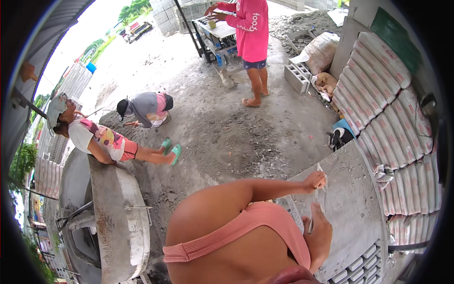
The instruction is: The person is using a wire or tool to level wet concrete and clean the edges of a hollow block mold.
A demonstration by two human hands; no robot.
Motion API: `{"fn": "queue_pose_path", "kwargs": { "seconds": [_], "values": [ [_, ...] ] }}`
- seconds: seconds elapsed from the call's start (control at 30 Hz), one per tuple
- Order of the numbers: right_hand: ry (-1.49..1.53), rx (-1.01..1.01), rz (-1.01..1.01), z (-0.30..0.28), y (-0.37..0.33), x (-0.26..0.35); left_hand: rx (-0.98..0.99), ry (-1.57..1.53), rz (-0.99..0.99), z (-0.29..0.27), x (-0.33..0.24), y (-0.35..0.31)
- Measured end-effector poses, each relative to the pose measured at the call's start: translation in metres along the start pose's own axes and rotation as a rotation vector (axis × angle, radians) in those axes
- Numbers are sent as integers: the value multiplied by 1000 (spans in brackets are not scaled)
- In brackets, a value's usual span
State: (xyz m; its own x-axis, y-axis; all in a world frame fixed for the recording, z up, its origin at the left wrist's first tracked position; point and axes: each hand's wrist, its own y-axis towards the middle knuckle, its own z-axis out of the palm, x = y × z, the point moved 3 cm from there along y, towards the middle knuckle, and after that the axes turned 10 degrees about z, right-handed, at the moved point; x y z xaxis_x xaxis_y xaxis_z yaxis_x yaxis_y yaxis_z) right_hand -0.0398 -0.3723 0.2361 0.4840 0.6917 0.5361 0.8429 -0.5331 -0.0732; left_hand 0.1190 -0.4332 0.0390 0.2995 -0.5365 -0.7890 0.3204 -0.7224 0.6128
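Note:
My left hand (316, 181) is closed in a pinch on a thin, clear strip that looks like plastic (321, 168). The strip hangs down toward my right hand (319, 234), which is held close to my chest below it. Its fingers are bent together around something thin and greyish, too small to name. Between my arm and chest shows a pale, speckled, see-through surface (297, 213), partly hidden. Both hands are over a grey, cement-dusted tabletop (347, 189).
A large mixer drum (125, 222) stands at left, with a person (101, 137) leaning on it. Another person (146, 109) bends over a gravel heap (231, 142). A person in pink (253, 33) stands at a machine (220, 31). Stacked cement bags (378, 85) line the right; a dog (338, 138) lies nearby.

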Motion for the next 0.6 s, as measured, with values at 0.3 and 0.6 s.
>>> {"fn": "queue_pose_path", "kwargs": {
  "seconds": [0.3,0.6],
  "values": [
    [-135,93,11,6,13,3,0,-103,-6,0,15,-1],
    [-161,165,34,8,18,5,21,-127,-24,-8,11,-6]
  ]
}}
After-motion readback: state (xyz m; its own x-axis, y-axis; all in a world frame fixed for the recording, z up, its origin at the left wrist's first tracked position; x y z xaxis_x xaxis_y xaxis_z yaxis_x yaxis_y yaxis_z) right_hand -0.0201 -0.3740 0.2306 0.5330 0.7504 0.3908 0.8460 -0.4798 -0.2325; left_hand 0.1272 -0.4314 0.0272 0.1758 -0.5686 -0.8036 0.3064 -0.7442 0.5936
